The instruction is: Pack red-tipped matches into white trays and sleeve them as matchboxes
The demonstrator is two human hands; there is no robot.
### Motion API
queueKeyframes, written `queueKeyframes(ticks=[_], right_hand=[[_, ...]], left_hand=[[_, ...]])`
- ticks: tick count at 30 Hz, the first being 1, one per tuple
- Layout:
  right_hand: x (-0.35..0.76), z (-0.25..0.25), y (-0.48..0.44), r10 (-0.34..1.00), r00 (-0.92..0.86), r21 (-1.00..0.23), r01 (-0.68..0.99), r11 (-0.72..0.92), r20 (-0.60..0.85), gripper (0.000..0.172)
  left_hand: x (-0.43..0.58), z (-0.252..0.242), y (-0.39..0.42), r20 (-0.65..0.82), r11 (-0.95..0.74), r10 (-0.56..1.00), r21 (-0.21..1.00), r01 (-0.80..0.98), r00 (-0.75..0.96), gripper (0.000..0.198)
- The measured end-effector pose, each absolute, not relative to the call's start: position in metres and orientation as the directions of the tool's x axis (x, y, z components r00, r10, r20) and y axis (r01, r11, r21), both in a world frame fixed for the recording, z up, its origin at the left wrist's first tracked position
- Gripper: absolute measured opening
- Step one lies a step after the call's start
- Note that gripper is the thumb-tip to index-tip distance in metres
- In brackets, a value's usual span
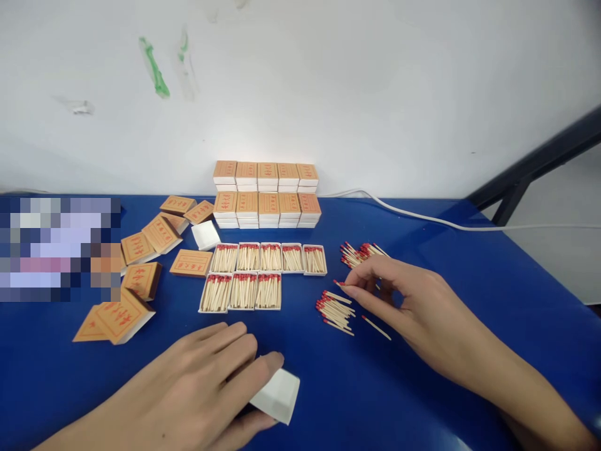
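My left hand (211, 382) is closed around a white matchbox tray (278, 396) near the front of the table. The part of the tray that shows holds no matches. Over the loose matches on the right, my right hand (404, 294) pinches a match (340, 284) by thumb and forefinger, its red head sticking out. Just below lies a small pile of red-tipped matches (335, 311), with a single match (376, 327) apart from it. Another match pile (359, 254) is partly hidden behind the right hand. Trays filled with matches (244, 291) stand in two rows left of the piles.
Stacked closed matchboxes (267, 207) stand against the white wall. Orange matchbox sleeves (136, 247) lie scattered on the left, beside a white tray (205, 235). A white cable (413, 215) runs along the back of the blue table (451, 263). A dark metal bar (539, 156) slants at the right.
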State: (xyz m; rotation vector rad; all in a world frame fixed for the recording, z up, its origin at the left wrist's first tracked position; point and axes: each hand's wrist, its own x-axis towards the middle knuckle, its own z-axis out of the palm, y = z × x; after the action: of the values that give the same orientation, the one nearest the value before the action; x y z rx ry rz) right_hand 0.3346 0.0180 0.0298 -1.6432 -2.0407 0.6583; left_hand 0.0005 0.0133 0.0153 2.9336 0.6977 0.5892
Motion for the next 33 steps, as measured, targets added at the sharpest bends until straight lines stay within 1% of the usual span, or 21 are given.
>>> queueKeyframes(ticks=[5, 8, 12, 18, 21, 25, 28, 33], right_hand=[[0.3319, 0.0330, 0.0156, 0.966, -0.256, -0.644, 0.742, 0.185, -0.017, 0.033], [0.3328, 0.0324, 0.0146, 0.958, -0.283, -0.637, 0.746, 0.194, -0.039, 0.031], [0.3330, 0.0326, 0.0129, 0.949, -0.311, -0.623, 0.754, 0.210, -0.056, 0.030], [0.3288, 0.0350, 0.0115, 0.939, -0.335, -0.631, 0.745, 0.214, -0.077, 0.032], [0.3280, 0.0342, 0.0112, 0.939, -0.337, -0.624, 0.749, 0.222, -0.070, 0.029], [0.3279, 0.0320, 0.0108, 0.945, -0.324, -0.606, 0.759, 0.239, -0.032, 0.025], [0.3281, 0.0314, 0.0105, 0.948, -0.317, -0.588, 0.769, 0.252, -0.009, 0.023], [0.3282, 0.0343, 0.0107, 0.946, -0.322, -0.589, 0.762, 0.269, 0.015, 0.020]], left_hand=[[-0.0014, 0.0112, 0.0117, 0.341, -0.894, 0.448, 0.162, 0.418, 0.826, 0.048], [-0.0011, 0.0098, 0.0110, 0.344, -0.893, 0.449, 0.164, 0.418, 0.825, 0.047], [-0.0005, 0.0110, 0.0100, 0.340, -0.889, 0.459, 0.183, 0.421, 0.821, 0.052], [-0.0005, 0.0113, 0.0113, 0.341, -0.888, 0.460, 0.182, 0.422, 0.820, 0.046], [-0.0011, 0.0098, 0.0118, 0.347, -0.892, 0.453, 0.174, 0.418, 0.821, 0.044], [-0.0003, 0.0106, 0.0120, 0.350, -0.895, 0.447, 0.172, 0.412, 0.823, 0.048], [0.0014, 0.0122, 0.0120, 0.357, -0.891, 0.453, 0.167, 0.421, 0.817, 0.047], [0.0018, 0.0108, 0.0114, 0.366, -0.895, 0.444, 0.149, 0.420, 0.817, 0.046]])
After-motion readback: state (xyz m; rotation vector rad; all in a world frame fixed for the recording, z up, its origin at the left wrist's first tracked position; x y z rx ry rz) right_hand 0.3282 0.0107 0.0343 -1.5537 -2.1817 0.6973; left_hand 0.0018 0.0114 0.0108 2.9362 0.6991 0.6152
